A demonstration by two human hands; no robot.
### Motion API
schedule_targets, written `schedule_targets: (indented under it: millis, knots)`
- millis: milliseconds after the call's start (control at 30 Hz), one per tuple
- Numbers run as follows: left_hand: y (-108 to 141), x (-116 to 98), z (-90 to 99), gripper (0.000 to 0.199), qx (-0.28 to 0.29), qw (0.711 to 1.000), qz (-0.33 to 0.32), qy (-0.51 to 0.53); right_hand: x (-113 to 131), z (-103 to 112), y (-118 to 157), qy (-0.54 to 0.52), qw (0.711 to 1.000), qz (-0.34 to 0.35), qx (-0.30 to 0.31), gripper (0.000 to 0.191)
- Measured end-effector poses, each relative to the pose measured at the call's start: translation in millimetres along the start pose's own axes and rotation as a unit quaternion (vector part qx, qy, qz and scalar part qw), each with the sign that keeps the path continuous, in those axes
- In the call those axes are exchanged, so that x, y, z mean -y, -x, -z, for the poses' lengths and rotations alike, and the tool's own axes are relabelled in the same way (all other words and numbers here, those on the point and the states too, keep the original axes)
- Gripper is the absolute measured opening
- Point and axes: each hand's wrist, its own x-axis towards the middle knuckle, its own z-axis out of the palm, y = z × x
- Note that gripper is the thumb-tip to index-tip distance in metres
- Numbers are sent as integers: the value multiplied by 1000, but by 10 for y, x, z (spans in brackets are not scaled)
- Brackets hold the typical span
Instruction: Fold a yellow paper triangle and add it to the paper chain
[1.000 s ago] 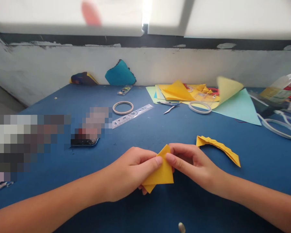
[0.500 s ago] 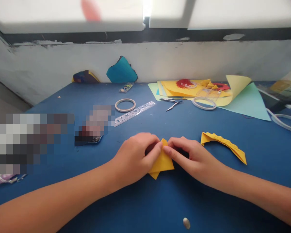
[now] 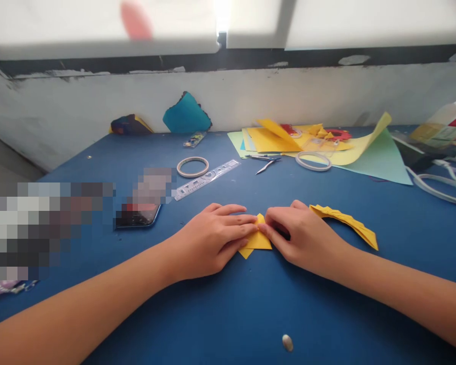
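Observation:
A folded piece of yellow paper [image 3: 261, 242] lies on the blue table between my hands, its pointed tip facing away from me. My left hand [image 3: 216, 235] rests over its left side, fingers stretched out flat and pressing it down. At the paper's right edge, my right hand [image 3: 302, 233] has curled fingers, with thumb and index finger pinched at the fold near the tip. Just beyond my right hand curves a chain of interlocked yellow folded paper pieces [image 3: 351, 225], its left end close to the knuckles.
Farther back lie a clear stencil ruler [image 3: 209, 180], a tape roll [image 3: 192, 167], a drawing compass [image 3: 266, 163], a white ring [image 3: 313, 161] and coloured paper sheets [image 3: 383, 157]. A phone [image 3: 144, 213] is at left. A small metal oval [image 3: 288, 342] sits near the front.
My left hand has gone from pinching the yellow paper to lying flat across it. The paper has lowered onto the table. My right hand keeps its pinch. The view has shifted slightly.

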Motion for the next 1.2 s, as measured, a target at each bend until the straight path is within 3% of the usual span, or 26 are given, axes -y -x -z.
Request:
schedule_targets:
  millis: [200,400,533,667,867,967,1067,1200]
  knots:
    - [-20,-13,-19,36,-13,1000,8,20,3,-8,8,3,1000,8,-14,19]
    - [-27,-31,-7,44,64,998,2,-8,43,-1,91,42,997,-13,-63,19]
    - [-35,-10,13,45,70,998,-3,-6,49,18,132,88,991,71,-77,35]
    - [-68,16,43,43,76,997,-4,13,55,58,128,190,963,171,-80,47]
    - [-96,40,56,40,77,997,-20,7,93,138,78,227,935,254,-103,43]
    - [-97,47,70,40,89,996,-23,12,100,143,39,138,954,261,-54,32]
    - [-98,57,96,36,102,994,-17,28,109,145,-25,16,984,172,53,18]
    - [-94,61,114,33,103,994,-31,24,156,176,-133,-39,982,102,157,20]
